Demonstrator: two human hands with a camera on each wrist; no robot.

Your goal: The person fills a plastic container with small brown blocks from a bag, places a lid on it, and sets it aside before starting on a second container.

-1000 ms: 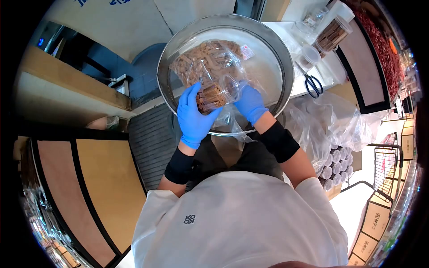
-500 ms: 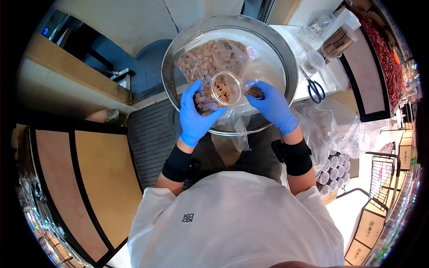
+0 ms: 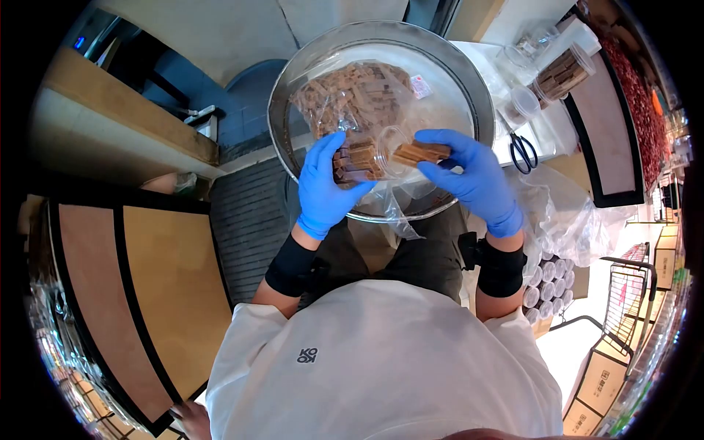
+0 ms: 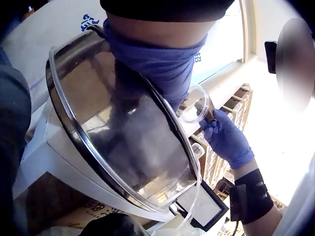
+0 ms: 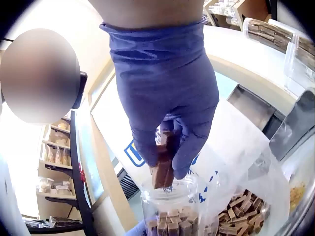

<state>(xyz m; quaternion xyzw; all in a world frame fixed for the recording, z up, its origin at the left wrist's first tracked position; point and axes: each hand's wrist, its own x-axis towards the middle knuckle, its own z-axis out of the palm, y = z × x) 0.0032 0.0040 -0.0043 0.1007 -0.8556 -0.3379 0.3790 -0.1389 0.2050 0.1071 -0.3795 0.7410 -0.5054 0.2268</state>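
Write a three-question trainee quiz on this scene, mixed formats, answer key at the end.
1. Multiple choice: Which gloved hand pinches the brown pieces at the mouth of the clear jar?
A) Left
B) Right
C) Both together

2. True or false: The clear jar has nothing inside it.

3. Fill in the blank: From the person's own viewpoint, the scissors lie to the ____ of the round metal pan.

Key:
1. B. The right hand pinches them, while the left hand holds the clear jar.
2. False. More brown pieces are packed inside.
3. Right.
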